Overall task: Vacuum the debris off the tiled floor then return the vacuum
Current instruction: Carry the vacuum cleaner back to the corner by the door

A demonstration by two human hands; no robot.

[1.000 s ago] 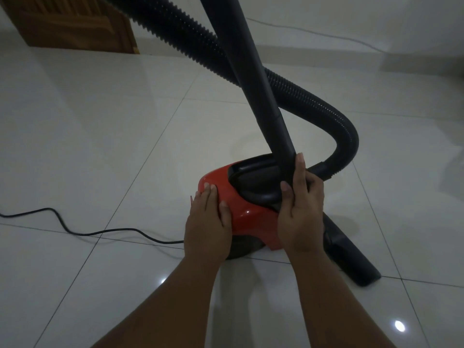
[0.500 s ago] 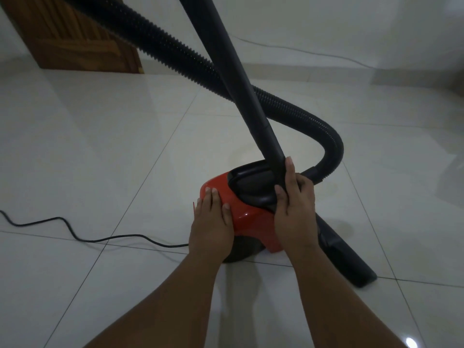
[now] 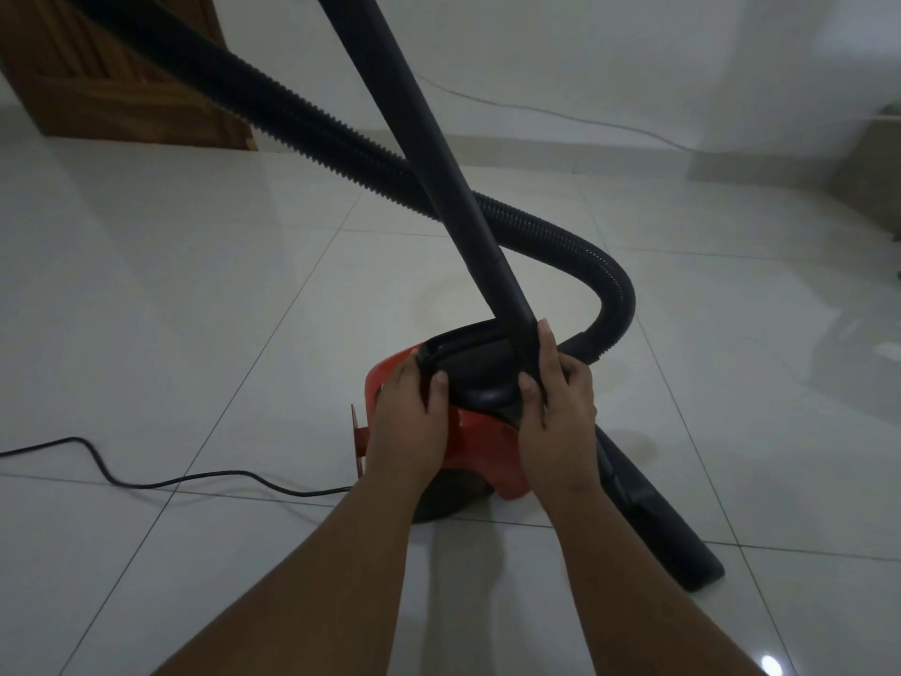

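A small red canister vacuum [image 3: 480, 446] with a black top handle [image 3: 468, 348] sits on the glossy white tiled floor [image 3: 195, 295]. My left hand [image 3: 409, 422] lies on its left side, fingers at the handle's left end and thumb on the black top. My right hand [image 3: 556, 407] is wrapped around the lower end of the black rigid tube [image 3: 439, 153], which leans up and to the left. Its floor nozzle [image 3: 658, 519] rests on the tiles to the right. A ribbed black hose [image 3: 312, 119] loops round behind the vacuum. No debris shows on the tiles.
The black power cord [image 3: 146, 480] trails left across the floor from the vacuum. A wooden door [image 3: 97, 65] stands at the far left. A thin wire [image 3: 560, 114] runs along the white back wall. A dark piece of furniture [image 3: 877, 173] stands at the right edge.
My left hand slid up from the red side of the vacuum onto the black handle. My right hand kept its hold on the tube.
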